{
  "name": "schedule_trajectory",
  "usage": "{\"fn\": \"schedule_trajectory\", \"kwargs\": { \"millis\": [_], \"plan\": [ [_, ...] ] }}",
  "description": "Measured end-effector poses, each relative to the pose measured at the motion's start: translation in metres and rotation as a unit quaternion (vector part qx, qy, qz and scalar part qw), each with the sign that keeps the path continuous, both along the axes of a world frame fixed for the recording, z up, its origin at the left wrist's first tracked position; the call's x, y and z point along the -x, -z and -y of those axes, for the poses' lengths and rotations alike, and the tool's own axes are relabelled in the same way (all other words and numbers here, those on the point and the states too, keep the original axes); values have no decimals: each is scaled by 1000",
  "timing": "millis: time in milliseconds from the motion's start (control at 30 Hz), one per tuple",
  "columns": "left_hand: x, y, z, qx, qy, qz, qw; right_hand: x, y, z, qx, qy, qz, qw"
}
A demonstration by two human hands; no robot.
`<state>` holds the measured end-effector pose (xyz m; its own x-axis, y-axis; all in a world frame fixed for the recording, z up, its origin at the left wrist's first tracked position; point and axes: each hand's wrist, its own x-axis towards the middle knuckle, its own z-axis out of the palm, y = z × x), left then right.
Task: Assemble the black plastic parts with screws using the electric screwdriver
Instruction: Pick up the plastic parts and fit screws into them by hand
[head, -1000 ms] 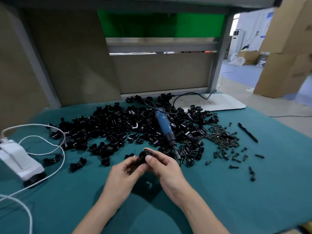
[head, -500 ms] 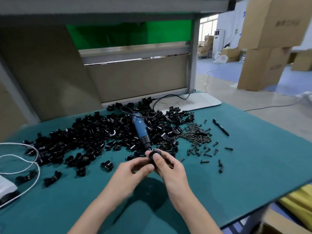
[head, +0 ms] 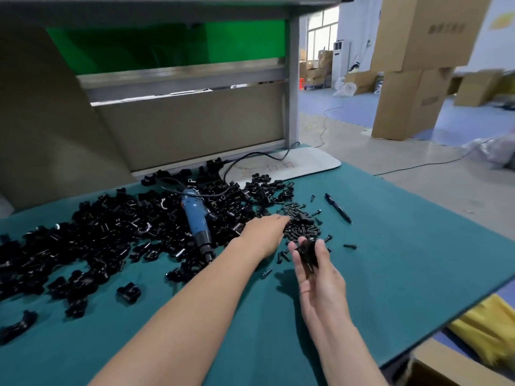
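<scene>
Nearest to me, the right hand (head: 316,277) is raised just over the green counter (head: 395,277), palm turned up. Its fingers (head: 321,247) and thumb are curled round one black plastic part (head: 306,254), which stands roughly upright in the grip.

Just beyond it, the left hand (head: 264,234) has crossed in front of the body to the heap of screws (head: 302,225). Its fingertips touch the heap's near-left edge, so the screws lie ahead of them and slightly to the right. The hand shows me its back and is blurred, so I cannot tell whether it has pinched a screw yet. The right hand is as close to the heap but is occupied, so I'd judge that the left makes the pick.

The blue electric screwdriver (head: 195,215) lies to the left of that wrist on the big pile of black parts (head: 92,238). Its long axis runs away from the person, with the bit at the near end. Further out are a black pen (head: 338,208) and a white board (head: 309,162), and cardboard boxes (head: 409,104) stand on the floor.

Half a second ago both hands held the part together by the screwdriver's tip. Now the left has let go and reached out, the right has carried the part rightward, and the view has swung that way too.
</scene>
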<state>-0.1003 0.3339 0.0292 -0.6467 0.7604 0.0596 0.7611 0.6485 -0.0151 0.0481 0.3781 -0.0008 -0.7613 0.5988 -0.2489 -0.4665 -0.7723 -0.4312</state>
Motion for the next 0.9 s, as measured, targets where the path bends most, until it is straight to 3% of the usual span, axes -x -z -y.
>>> {"fn": "schedule_trajectory", "kwargs": {
  "millis": [167, 333, 433, 667, 733, 900],
  "plan": [
    [6, 11, -14, 44, 36, -136, 989, 3, 3, 0, -11, -4, 20, 1000],
    [6, 8, -13, -9, 21, -75, 997, 3, 1, 3, -42, -16, 40, 998],
    [1, 0, -3, -91, 19, -17, 996, 3, 2, 6, -68, -21, 53, 996],
    [-30, -22, 94, -334, -11, 73, 940, 0, 3, 17, -165, -52, 69, 982],
    [-43, -10, 149, -342, -46, 81, 935, 0, 1, 25, -206, -69, 68, 974],
    [-71, 32, 254, -261, -124, 60, 956, 9, -4, 61, -275, -135, 45, 951]
  ]
}}
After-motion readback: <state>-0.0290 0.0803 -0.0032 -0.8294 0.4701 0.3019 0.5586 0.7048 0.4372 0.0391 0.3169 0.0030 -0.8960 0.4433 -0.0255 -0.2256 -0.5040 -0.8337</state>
